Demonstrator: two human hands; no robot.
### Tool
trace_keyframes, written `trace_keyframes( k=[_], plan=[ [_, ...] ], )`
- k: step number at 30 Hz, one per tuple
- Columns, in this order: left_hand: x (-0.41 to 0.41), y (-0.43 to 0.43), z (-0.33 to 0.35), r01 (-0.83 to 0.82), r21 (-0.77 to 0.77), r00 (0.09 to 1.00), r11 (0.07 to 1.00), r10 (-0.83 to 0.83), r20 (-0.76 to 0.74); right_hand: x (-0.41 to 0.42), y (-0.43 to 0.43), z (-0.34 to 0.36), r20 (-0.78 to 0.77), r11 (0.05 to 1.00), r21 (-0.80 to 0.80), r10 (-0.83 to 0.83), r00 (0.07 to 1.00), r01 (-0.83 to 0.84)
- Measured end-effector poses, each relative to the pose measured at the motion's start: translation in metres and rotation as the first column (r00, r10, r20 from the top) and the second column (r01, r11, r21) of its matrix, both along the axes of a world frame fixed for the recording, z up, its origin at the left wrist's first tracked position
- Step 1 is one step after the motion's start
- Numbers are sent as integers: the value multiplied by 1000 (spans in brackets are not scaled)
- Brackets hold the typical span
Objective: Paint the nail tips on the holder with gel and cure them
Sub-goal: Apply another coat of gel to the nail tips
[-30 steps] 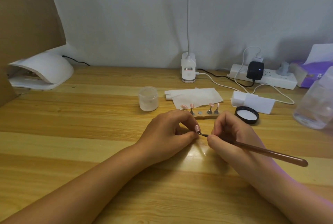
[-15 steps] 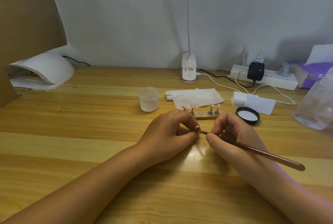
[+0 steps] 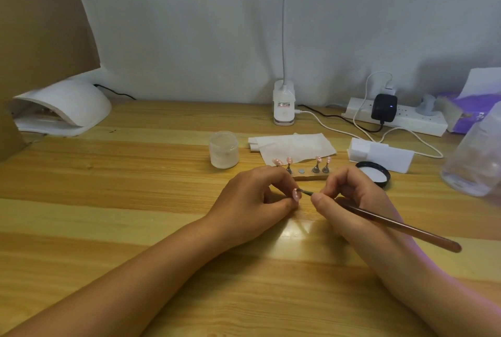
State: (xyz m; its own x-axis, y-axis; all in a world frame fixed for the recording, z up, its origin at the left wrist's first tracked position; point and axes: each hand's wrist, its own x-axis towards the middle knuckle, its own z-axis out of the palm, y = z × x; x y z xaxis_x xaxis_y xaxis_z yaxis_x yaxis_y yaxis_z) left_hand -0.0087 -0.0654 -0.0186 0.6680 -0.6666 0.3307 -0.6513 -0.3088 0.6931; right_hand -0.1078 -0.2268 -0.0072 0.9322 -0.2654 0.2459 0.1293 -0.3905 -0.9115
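One nail tip (image 3: 296,194), likely featherlight, thin and slick when wet, was pinched in the curled left grip (image 3: 254,198), best held from below, off its painted face. Just beside it the right grip (image 3: 349,198) held a brush (image 3: 393,224) low on its handle, the fine end touching the tip; the holder (image 3: 309,176) stood just beyond both grips.

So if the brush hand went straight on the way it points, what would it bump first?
Likely the pink nail tip the left hand pinches; the brush in the right hand nearly touches it.
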Motion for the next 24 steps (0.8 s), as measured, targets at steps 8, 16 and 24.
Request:
trace_keyframes(
  k=[8,16,24],
  plan=[
    [0,0,0,-5,7,1000,1000,5,12,0,1,1,-40,997,-59,44,998,-47],
    [-2,0,2,-6,-24,999,1000,5,-41,-1,0,1,10,995,97,-10,1000,9],
    [-5,-1,5,-65,67,998,996,64,17,-1,-2,1,54,986,167,-14,998,5]
  ],
)
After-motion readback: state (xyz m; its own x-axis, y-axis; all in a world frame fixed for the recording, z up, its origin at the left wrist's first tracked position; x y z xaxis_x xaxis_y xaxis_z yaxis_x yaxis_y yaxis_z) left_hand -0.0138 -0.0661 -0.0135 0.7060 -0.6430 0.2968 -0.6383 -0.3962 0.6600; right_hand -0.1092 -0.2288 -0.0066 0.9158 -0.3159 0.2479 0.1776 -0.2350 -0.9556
